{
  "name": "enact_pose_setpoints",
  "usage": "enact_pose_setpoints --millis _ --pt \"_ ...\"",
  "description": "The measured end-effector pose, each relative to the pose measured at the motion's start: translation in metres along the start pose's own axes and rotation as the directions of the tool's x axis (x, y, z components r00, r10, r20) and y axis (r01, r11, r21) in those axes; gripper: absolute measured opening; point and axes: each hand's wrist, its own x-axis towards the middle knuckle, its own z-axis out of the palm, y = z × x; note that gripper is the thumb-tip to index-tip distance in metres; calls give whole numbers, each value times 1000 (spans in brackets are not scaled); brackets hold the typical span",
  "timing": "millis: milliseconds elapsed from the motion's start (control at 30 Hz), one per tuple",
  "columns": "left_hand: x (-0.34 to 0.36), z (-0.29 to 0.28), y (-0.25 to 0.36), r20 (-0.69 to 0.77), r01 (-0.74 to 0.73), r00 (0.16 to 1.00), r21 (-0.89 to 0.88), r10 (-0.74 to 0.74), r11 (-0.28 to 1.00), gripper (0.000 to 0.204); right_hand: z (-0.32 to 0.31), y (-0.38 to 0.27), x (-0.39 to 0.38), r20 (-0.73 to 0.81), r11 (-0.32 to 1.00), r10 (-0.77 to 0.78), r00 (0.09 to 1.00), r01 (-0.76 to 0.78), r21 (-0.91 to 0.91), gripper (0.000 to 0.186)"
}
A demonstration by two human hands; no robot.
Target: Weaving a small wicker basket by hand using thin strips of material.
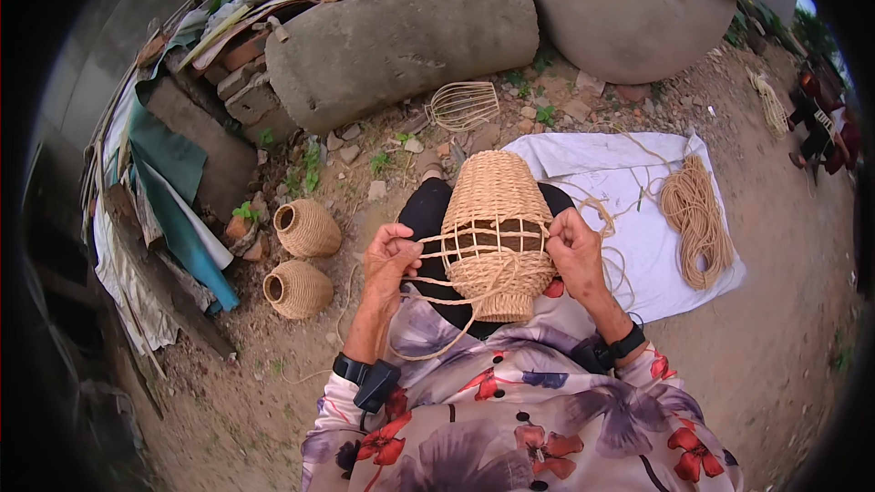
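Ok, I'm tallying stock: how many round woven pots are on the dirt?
2: the upper woven pot, left of the left hand, and the lower woven pot below it in view.

In daylight, a grey concrete cylinder (401, 46) lies on earthen ground (756, 355); right of it is a rounded grey block (629, 18), left of it stacked bricks (244, 82), farther left a grey wall (118, 46).

Between the hands (390, 253) (578, 255), a basket (495, 184). To its left, on the ground (756, 310), two vessels (319, 228) (308, 290), one behind the other. To its right, a rope coil (695, 219) on a sheet (638, 246). Beyond it, a frame (465, 107), then a cylinder (410, 41) on its side.
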Motion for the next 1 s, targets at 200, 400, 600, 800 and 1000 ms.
enact_pose_setpoints --millis 200,400,600,800,1000 --pt "-29 -192 -15 -449 364 795 891 407 272 35 -5 -1 0 34 999 16 999 -17 39 7" --pt "-41 -194 1 -367 331 803 930 469 159 29 -2 7 1 23 1000 -29 999 29 9 8" --pt "-19 -12 40 131 -286 950 734 285 616 20 -2 14 2 67 997 14 998 -19 71 10" --pt "-22 12 39 321 -298 943 702 87 646 18 2 20 3 50 985 -19 999 11 170 10" --pt "-25 -114 -4 -15 -101 980 823 198 559 15 -2 16 5 41 983 46 998 -52 175 9"
